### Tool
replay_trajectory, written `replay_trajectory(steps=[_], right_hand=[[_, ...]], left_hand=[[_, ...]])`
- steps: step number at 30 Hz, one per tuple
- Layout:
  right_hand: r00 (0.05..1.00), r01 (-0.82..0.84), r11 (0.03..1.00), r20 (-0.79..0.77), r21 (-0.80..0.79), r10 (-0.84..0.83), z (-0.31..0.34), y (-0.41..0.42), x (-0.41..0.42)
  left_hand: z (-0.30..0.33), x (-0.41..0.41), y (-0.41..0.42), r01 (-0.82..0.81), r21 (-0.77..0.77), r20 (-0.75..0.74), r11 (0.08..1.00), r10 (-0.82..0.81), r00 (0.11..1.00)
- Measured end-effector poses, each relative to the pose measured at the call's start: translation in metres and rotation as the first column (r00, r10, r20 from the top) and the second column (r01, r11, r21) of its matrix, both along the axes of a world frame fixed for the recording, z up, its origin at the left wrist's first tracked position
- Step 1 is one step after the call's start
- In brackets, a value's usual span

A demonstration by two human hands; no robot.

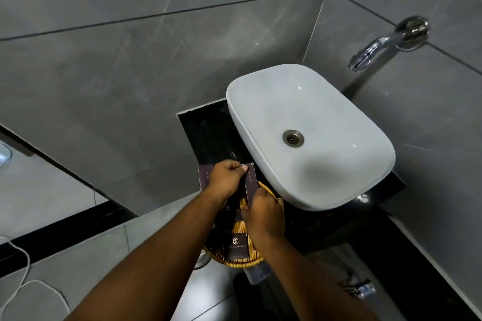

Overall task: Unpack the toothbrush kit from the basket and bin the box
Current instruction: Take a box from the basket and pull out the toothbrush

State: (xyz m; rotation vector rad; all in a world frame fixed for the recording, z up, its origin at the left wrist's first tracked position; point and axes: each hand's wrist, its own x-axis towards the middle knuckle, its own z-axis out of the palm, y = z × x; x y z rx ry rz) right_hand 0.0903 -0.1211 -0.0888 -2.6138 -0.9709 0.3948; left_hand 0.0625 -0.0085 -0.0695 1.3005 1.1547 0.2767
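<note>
A slim dark purple toothbrush kit box (pixel 251 182) stands upright above a woven yellow basket (pixel 254 259) on the black counter. My left hand (pixel 226 181) pinches the box's top end. My right hand (pixel 262 214) grips its lower end over the basket. A second dark purple box (pixel 204 177) stands just left of it, partly hidden behind my left hand. A dark packet with a pale logo (pixel 236 245) lies in the basket with other dark packets.
A white basin (pixel 360 135) sits on the black counter (pixel 206 135) to the right, under a chrome wall tap (pixel 370 51). Grey tiled walls surround the counter. A white cable (pixel 26 284) lies at lower left. No bin is in view.
</note>
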Motion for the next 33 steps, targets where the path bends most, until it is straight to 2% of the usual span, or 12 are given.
replay_trajectory(steps=[5,10,17,19,23,25,28,31,33], right_hand=[[0.998,0.03,0.979,-0.06,0.203,-0.018,0.023,-0.002,0.0],[0.998,0.019,0.949,-0.061,0.314,0.0,0.048,-0.003,-0.007],[0.996,-0.007,0.905,-0.079,0.425,0.045,0.072,-0.003,-0.019],[0.998,-0.015,0.895,-0.053,0.446,0.043,0.075,-0.005,-0.02],[0.999,-0.024,0.885,-0.017,0.465,0.036,0.081,-0.006,-0.02],[0.999,-0.027,0.879,-0.004,0.477,0.033,0.084,-0.006,-0.02],[0.999,-0.04,0.87,0.016,0.491,0.037,0.087,-0.007,-0.02],[0.998,-0.059,0.866,0.027,0.497,0.052,0.088,-0.011,-0.021],[0.998,-0.067,0.859,0.026,0.508,0.063,0.088,-0.014,-0.021]], left_hand=[[0.033,-0.001,0.015,-0.014,0.13,0.056,0.991,0.006,0.998],[0.067,-0.013,0.022,-0.039,0.261,0.139,0.964,0.003,0.99],[0.095,-0.025,0.021,-0.061,0.542,0.136,0.838,-0.016,0.991],[0.098,-0.027,0.023,-0.1,0.54,0.156,0.835,0.017,0.988],[0.112,-0.033,0.021,-0.134,0.408,0.249,0.903,0.031,0.968],[0.12,-0.036,0.019,-0.085,0.39,0.281,0.917,-0.03,0.959],[0.127,-0.038,0.017,0.001,0.424,0.255,0.906,-0.12,0.959],[0.132,-0.036,0.018,-0.074,0.498,0.239,0.864,-0.055,0.969],[0.135,-0.038,0.017,-0.138,0.402,0.304,0.905,0.01,0.953]])
